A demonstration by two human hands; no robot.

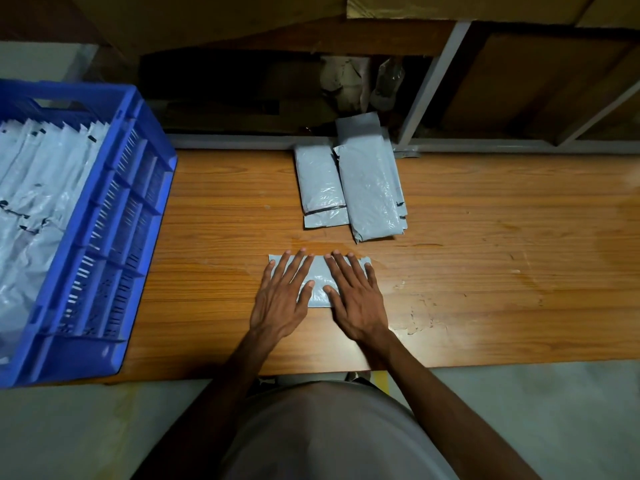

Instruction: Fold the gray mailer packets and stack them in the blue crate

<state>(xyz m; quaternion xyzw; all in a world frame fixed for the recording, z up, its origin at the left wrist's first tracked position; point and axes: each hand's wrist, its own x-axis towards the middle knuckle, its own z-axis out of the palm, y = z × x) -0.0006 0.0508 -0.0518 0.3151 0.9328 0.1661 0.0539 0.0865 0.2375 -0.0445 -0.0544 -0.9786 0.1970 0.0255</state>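
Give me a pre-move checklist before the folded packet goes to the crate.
1. Both hands flat on the gray plastic mailer packet: ok. Left hand and right hand press it with straight fingers.
2. Packet folded and lying flat on the wooden table: ok, though the crease under the hands is hidden.
3. Grip taken for lifting: not ok, neither hand is curled round the packet.
4. Room in the blue plastic crate: cannot tell; it already holds many packets standing in rows, and its near end is out of view.
5. Path left to the crate over the table: ok.
6. Unfolded supply stack beyond the hands: ok.
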